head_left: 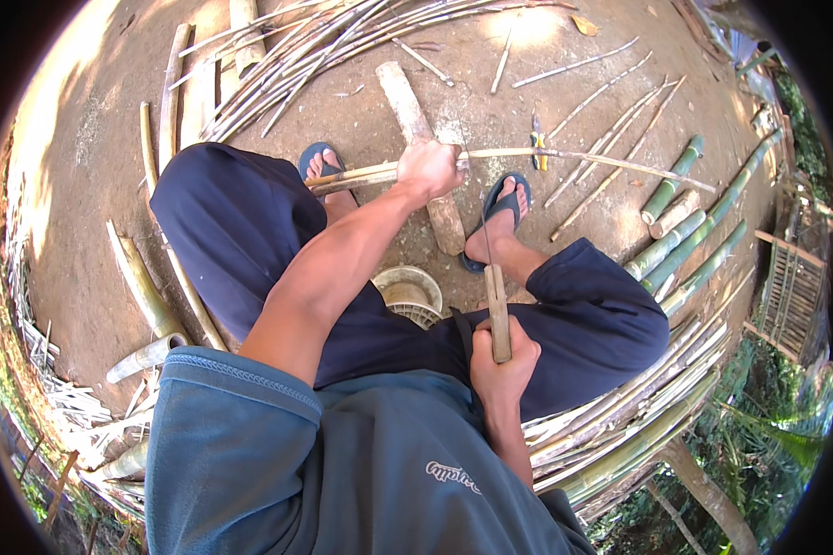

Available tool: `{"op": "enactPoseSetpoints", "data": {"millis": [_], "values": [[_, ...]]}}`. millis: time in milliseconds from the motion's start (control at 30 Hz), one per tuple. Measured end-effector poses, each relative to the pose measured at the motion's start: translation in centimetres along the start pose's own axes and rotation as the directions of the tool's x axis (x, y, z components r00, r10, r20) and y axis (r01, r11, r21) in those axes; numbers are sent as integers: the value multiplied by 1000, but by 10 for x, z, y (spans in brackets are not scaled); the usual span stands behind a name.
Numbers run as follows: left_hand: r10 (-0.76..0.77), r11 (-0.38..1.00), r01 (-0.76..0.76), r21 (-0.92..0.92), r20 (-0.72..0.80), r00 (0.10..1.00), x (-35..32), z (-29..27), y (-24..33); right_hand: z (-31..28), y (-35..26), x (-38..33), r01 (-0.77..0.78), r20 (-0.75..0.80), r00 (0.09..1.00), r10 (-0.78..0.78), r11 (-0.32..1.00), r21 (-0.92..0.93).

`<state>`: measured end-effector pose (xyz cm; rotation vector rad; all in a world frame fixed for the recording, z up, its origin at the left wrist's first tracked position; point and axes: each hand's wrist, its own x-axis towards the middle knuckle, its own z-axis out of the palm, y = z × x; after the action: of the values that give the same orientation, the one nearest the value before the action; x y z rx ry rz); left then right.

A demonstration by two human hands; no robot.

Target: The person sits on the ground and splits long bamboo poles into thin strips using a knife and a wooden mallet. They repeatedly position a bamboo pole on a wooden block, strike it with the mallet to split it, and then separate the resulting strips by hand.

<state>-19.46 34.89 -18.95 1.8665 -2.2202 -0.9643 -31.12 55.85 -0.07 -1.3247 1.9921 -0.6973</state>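
My left hand (430,171) is closed around thin bamboo sticks (514,151) that lie crosswise over a short log (446,222). One stick reaches far to the right; shorter ends show to the left of my fist. My right hand (507,363), near my lap, is wrapped round the long wooden handle of a knife (496,310). Its narrow dark blade, seen almost edge-on, points away from me toward the log and stays apart from the sticks. My feet in dark flip-flops rest on either side of the log.
Pliers with yellow-and-black handles (539,153) lie beyond my right foot. Loose sticks (611,139) are on the ground at right, near green bamboo poles (685,248). A stick pile (315,46) lies far left. Cut bamboo (143,277) lies left. I sit above a pale round plastic container (432,282).
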Motion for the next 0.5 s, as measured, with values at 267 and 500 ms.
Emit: {"op": "enactPoseSetpoints", "data": {"millis": [267, 500], "values": [[-54, 998, 55, -7, 68, 996, 4, -3, 6, 10, 4, 17, 4, -4, 1000, -4, 1000, -29], [-55, 998, 56, -24, 57, 997, 5, -1, 5, 13, 10, 26, 43, -25, 999, -43, 999, -11]]}}
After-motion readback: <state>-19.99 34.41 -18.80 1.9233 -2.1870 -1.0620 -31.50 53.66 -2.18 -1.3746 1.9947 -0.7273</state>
